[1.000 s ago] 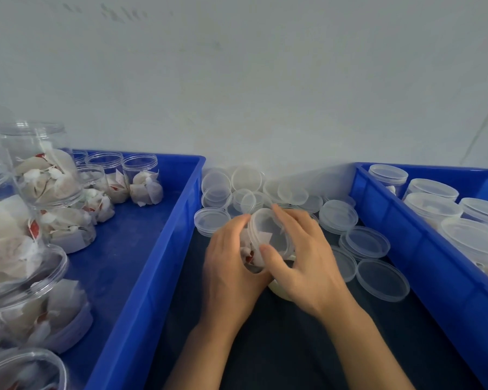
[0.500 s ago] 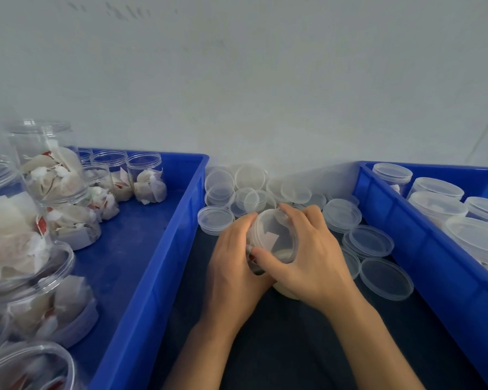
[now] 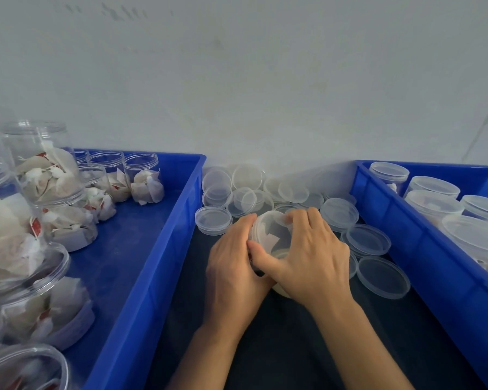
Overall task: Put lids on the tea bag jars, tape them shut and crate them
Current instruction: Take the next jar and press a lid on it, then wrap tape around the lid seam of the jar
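From the head view, the left hand [image 3: 231,273] and right hand [image 3: 312,257] both clamp their fingers around one tea bag jar [image 3: 268,235], tilted above the dark counter [image 3: 279,347], its lid [image 3: 271,229] facing the camera. Loose lids [image 3: 366,240] crowd the counter just behind and to the right of the hands. The left blue crate [image 3: 152,263] holds open jars of tea bags [image 3: 143,181]; the right blue crate [image 3: 423,249] holds lidded jars [image 3: 434,187].

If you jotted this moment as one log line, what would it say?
step: lidding | left hand: holds jar | right hand: presses lid on | tape: not seen | crated: no
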The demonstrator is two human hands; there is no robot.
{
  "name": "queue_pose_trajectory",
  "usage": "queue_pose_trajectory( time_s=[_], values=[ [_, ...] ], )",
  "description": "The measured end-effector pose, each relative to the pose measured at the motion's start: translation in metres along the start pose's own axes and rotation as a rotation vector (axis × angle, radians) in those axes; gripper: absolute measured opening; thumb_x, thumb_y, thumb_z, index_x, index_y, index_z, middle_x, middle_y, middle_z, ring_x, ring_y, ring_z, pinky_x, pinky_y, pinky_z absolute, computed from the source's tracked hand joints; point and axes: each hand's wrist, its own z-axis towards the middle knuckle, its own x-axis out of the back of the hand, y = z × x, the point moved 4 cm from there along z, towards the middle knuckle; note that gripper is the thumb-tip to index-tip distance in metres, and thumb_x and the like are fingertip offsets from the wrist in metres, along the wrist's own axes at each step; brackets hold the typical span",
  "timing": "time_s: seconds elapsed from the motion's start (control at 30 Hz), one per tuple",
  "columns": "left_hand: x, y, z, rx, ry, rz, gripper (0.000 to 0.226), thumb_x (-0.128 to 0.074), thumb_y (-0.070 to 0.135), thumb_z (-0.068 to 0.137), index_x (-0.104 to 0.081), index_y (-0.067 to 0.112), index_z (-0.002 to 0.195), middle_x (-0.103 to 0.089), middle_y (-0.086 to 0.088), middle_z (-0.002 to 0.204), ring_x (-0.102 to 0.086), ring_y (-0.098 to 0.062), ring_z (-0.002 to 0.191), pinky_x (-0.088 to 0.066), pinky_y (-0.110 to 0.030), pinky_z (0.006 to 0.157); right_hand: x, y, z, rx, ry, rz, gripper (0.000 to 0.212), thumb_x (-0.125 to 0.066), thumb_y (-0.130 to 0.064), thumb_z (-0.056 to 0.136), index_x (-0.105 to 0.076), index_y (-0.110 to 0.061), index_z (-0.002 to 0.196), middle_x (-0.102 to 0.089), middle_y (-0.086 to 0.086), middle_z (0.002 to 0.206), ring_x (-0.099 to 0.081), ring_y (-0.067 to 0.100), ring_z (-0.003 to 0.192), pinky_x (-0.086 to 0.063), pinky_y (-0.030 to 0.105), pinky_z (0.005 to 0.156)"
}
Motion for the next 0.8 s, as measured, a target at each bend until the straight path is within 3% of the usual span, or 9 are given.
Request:
queue_pose_trajectory(
  time_s=[0.2, 0.27, 0.37, 0.43, 0.53, 0.63, 0.7, 0.8],
  values=[
    [0.003, -0.004, 0.002, 0.146, 0.036, -0.104, 0.073, -0.089, 0.027, 0.082, -0.056, 0.028, 0.148, -0.067, 0.014, 0.134, -0.065, -0.008, 0.124, -0.057, -0.044, 0.097, -0.012, -0.001, -0.004, -0.104, -0.119, 0.303, 0.085, -0.054, -0.099, 0.065, -0.050, -0.047, 0.132, -0.041, -0.026, 0.112, -0.048, -0.002, 0.102, -0.043, 0.031, 0.078],
    [0.005, -0.006, 0.003, 0.176, 0.037, -0.128, 0.072, -0.088, 0.033, 0.083, -0.056, 0.035, 0.147, -0.066, 0.016, 0.133, -0.065, -0.007, 0.124, -0.059, -0.042, 0.097, -0.014, -0.001, -0.005, -0.126, -0.163, 0.478, 0.078, -0.065, -0.095, 0.060, -0.049, -0.057, 0.126, -0.042, -0.032, 0.116, -0.051, -0.005, 0.110, -0.047, 0.025, 0.087],
    [0.007, -0.007, 0.004, 0.161, 0.049, -0.114, 0.074, -0.090, 0.035, 0.082, -0.054, 0.036, 0.148, -0.065, 0.018, 0.134, -0.063, -0.004, 0.126, -0.059, -0.038, 0.096, -0.014, -0.002, -0.003, -0.128, -0.203, 0.680, 0.062, -0.078, -0.084, 0.056, -0.046, -0.076, 0.109, -0.043, -0.041, 0.116, -0.051, -0.016, 0.114, -0.045, 0.004, 0.084],
    [0.007, -0.008, 0.004, 0.166, 0.060, -0.118, 0.077, -0.091, 0.038, 0.081, -0.053, 0.035, 0.149, -0.065, 0.018, 0.135, -0.064, -0.004, 0.126, -0.060, -0.036, 0.095, -0.016, 0.003, -0.002, -0.118, -0.212, 0.710, 0.059, -0.077, -0.082, 0.060, -0.052, -0.069, 0.112, -0.048, -0.040, 0.117, -0.053, -0.014, 0.115, -0.044, 0.003, 0.086],
    [0.009, -0.014, 0.006, 0.225, 0.114, -0.147, 0.080, -0.094, 0.047, 0.074, -0.054, 0.040, 0.143, -0.066, 0.022, 0.131, -0.064, 0.003, 0.121, -0.057, -0.022, 0.093, -0.020, 0.019, 0.000, -0.197, -0.172, 0.779, 0.043, -0.063, -0.077, 0.081, -0.070, -0.040, 0.102, -0.063, -0.022, 0.106, -0.063, 0.000, 0.105, -0.051, 0.024, 0.089],
    [0.014, -0.025, 0.008, 0.339, 0.209, -0.173, 0.078, -0.093, 0.048, 0.071, -0.051, 0.053, 0.136, -0.064, 0.033, 0.123, -0.060, 0.014, 0.112, -0.049, -0.009, 0.089, -0.021, 0.042, 0.001, -0.252, -0.117, 0.576, 0.038, -0.055, -0.054, 0.100, -0.066, -0.021, 0.086, -0.062, -0.009, 0.085, -0.060, 0.010, 0.091, -0.049, 0.037, 0.080],
    [0.014, -0.031, 0.009, 0.381, 0.219, -0.163, 0.087, -0.091, 0.051, 0.071, -0.049, 0.042, 0.147, -0.061, 0.030, 0.127, -0.058, 0.012, 0.110, -0.049, -0.016, 0.094, -0.026, 0.049, 0.000, -0.188, -0.166, 0.231, 0.021, -0.059, -0.044, 0.102, -0.070, -0.026, 0.100, -0.063, -0.012, 0.102, -0.056, 0.015, 0.103, -0.049, 0.037, 0.086],
    [0.010, -0.035, 0.010, 0.370, 0.185, -0.151, 0.093, -0.091, 0.045, 0.075, -0.044, 0.033, 0.154, -0.060, 0.022, 0.139, -0.056, 0.005, 0.120, -0.049, -0.022, 0.098, -0.036, 0.049, -0.006, -0.130, -0.311, -0.011, 0.035, -0.058, -0.054, 0.098, -0.067, -0.032, 0.124, -0.059, -0.009, 0.124, -0.050, 0.017, 0.114, -0.049, 0.035, 0.094]
  ],
)
